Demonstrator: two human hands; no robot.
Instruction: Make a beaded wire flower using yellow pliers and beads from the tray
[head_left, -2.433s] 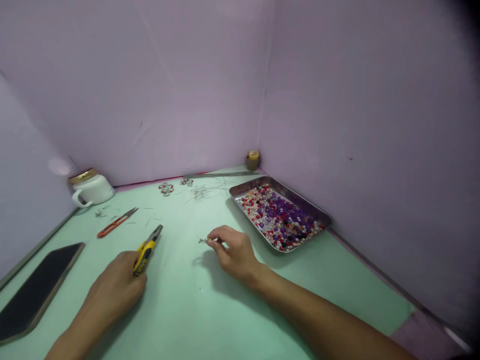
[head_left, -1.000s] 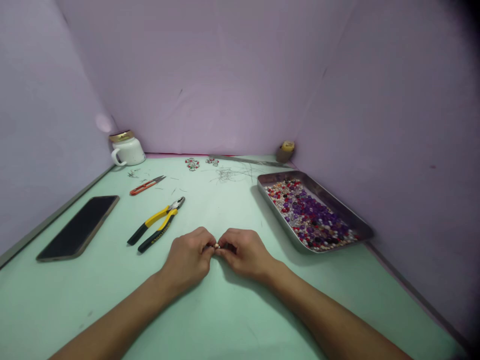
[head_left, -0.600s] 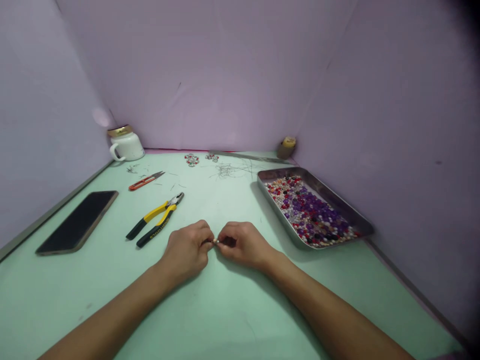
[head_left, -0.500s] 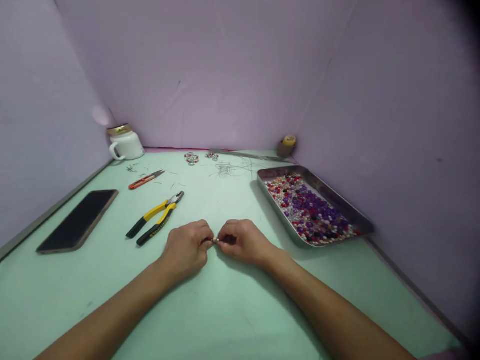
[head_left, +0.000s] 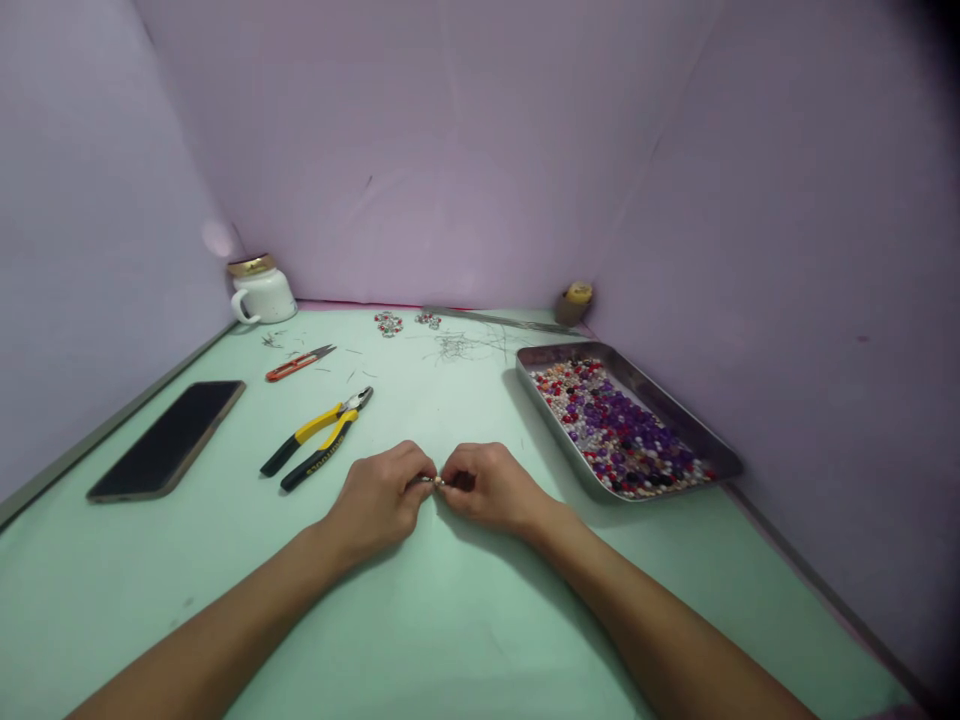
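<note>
Between my two hands, just above the pale green tabletop [head_left: 442,620], is a small pale-gold beaded piece [head_left: 438,482]. My left hand [head_left: 382,497] pinches its left side with thumb and forefinger. From the other side my right hand [head_left: 491,487] pinches it, fingertips almost meeting those of the left. Most of the piece is hidden by the fingers, so its full shape cannot be made out. Combination pliers [head_left: 321,437] with yellow and black handles lie left of my left hand. A metal tray [head_left: 559,447] of mixed purple, red, white and black beads [head_left: 622,420] stands to the right.
Orange thread snips [head_left: 298,364] and a phone [head_left: 169,440] lie at left. A white lidded mug [head_left: 266,296] stands in the back left corner. Along the back are beaded pieces [head_left: 389,323], loose wire bits [head_left: 454,346], long wires [head_left: 502,319] and a small pot [head_left: 574,304].
The view has shifted slightly, so most things sit a little lower and to the right. Both hands keep their pinch, and the small beaded piece seems slightly turned between the fingertips.
</note>
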